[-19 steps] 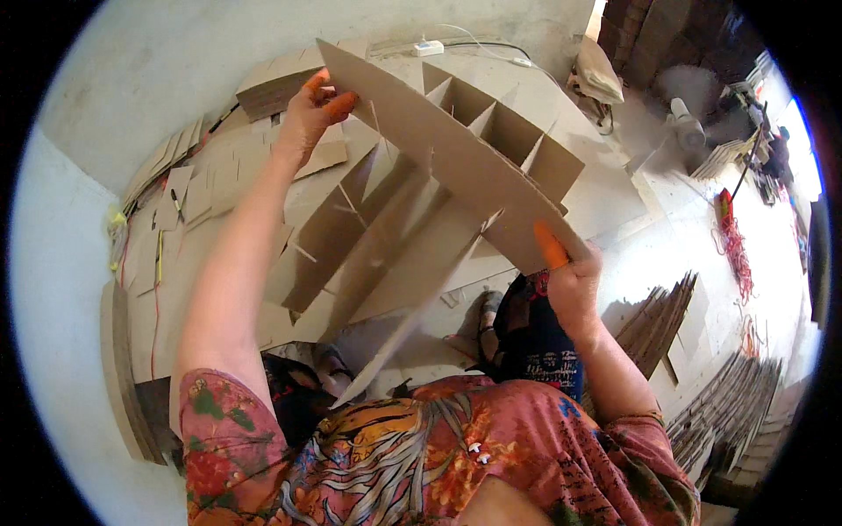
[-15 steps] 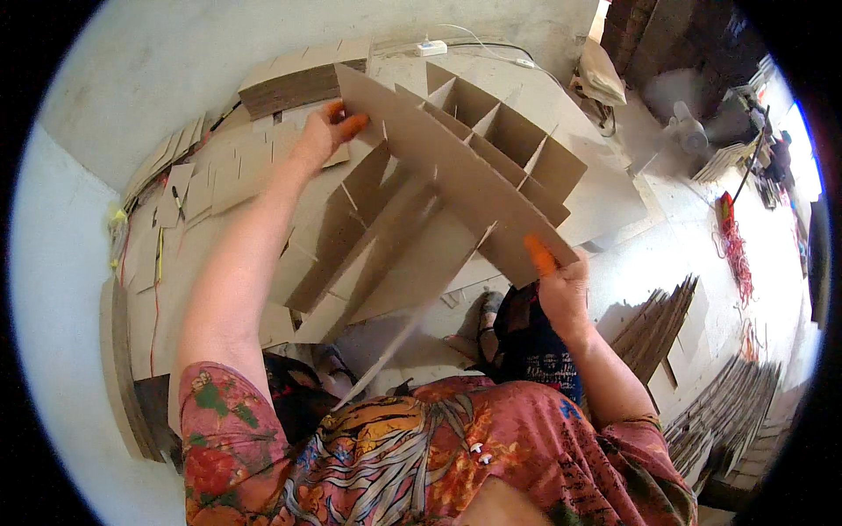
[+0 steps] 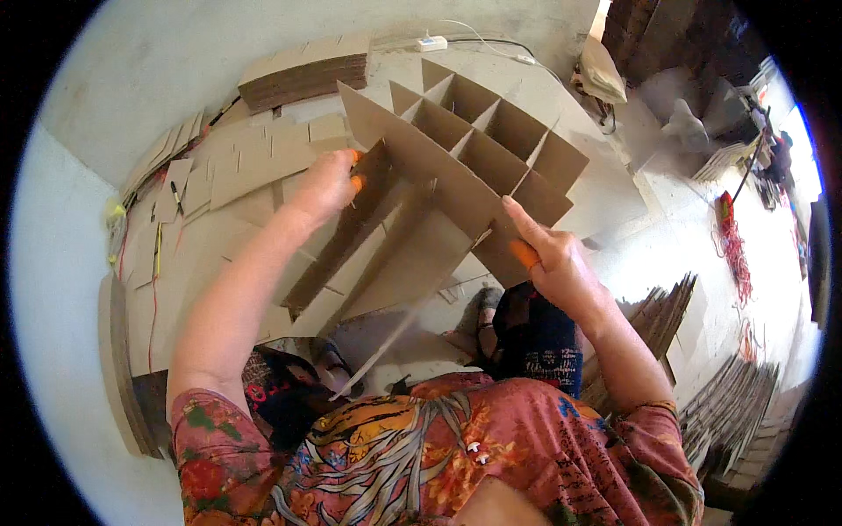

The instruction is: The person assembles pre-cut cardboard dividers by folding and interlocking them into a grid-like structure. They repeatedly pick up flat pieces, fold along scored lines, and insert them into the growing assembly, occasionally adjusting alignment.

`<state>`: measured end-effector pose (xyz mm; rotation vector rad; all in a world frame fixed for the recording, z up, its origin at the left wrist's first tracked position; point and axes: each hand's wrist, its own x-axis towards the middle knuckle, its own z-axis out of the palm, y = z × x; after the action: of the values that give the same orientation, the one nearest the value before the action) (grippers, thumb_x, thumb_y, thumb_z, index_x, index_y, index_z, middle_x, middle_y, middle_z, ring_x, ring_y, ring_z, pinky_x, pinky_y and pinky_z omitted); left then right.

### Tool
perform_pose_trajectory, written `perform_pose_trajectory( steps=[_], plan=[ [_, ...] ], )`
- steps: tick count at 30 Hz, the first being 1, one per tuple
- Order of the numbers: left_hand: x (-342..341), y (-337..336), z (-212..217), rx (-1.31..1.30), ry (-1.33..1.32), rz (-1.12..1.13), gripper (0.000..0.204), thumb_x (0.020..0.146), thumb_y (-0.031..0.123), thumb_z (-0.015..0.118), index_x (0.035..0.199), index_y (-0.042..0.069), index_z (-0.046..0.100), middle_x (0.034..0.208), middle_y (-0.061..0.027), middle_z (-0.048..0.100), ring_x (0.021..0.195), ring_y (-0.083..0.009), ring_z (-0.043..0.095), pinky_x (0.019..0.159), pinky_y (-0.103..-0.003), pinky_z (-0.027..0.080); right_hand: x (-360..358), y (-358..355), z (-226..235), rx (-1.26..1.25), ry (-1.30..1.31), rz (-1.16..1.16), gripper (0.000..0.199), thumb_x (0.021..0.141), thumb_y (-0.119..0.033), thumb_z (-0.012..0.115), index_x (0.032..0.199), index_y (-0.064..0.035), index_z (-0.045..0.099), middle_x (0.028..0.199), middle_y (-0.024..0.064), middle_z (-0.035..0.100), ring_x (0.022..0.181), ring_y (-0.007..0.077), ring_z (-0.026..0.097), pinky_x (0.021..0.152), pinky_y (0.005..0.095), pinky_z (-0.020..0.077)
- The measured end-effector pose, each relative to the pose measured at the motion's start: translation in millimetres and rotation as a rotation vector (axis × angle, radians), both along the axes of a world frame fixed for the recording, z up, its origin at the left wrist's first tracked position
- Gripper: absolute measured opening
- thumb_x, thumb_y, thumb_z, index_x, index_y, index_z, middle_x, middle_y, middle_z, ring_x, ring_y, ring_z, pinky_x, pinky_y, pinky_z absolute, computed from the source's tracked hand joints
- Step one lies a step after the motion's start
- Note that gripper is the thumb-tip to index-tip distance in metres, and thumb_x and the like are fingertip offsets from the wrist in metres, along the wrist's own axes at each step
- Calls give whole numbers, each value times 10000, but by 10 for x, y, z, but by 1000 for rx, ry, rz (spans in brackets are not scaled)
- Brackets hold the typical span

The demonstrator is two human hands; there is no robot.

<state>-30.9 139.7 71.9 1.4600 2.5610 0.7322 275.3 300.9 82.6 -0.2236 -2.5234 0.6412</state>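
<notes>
head view | cardboard divider grid held up above floor, over strip pile | left hand grip closed on left end, right hand pinched on lower edge | judged light, stiff, slots tear-prone; best held at outer strips

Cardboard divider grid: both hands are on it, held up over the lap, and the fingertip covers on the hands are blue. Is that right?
Not quite. The head view shows the fingertip covers are orange, not blue. The rest stands: the left hand and right hand both hold the cardboard divider grid up over the lap.
</notes>
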Motion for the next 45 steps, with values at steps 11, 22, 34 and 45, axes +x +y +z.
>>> perform_pose_trajectory(
  steps=[11,22,34,45],
  plan=[
    [7,-35,-42,-105,-45,-28,608,744,-4,461,1342,55,366,868,-236,600,752,-334,601,681,-419,479,6,11,297,-37,-270,44,597,747,44,501,1319,-103,413,798,215,606,704,401,584,630,444,465],
    [52,-120,222,-225,-455,-19,579,862,184,554,1391,126,326,906,-93,589,714,-136,552,604,-296,460,-103,140,20,128,-253,51,582,738,23,499,1303,-99,437,736,192,601,655,386,592,614,451,481],
    [-1436,-855,-886,-374,356,348,475,814,83,554,1275,43,449,1320,-167,439,1183,-324,453,979,-418,376,-278,580,-265,134,-124,-58,600,749,57,542,1301,-164,462,789,224,606,720,385,594,639,437,468],
    [-1743,-641,-929,-450,471,401,246,848,77,440,1053,19,561,996,-159,608,933,-317,590,763,-434,473,-336,607,-248,100,-201,-134,581,773,22,558,1311,-164,442,799,211,604,727,387,584,656,450,460]
  ],
)
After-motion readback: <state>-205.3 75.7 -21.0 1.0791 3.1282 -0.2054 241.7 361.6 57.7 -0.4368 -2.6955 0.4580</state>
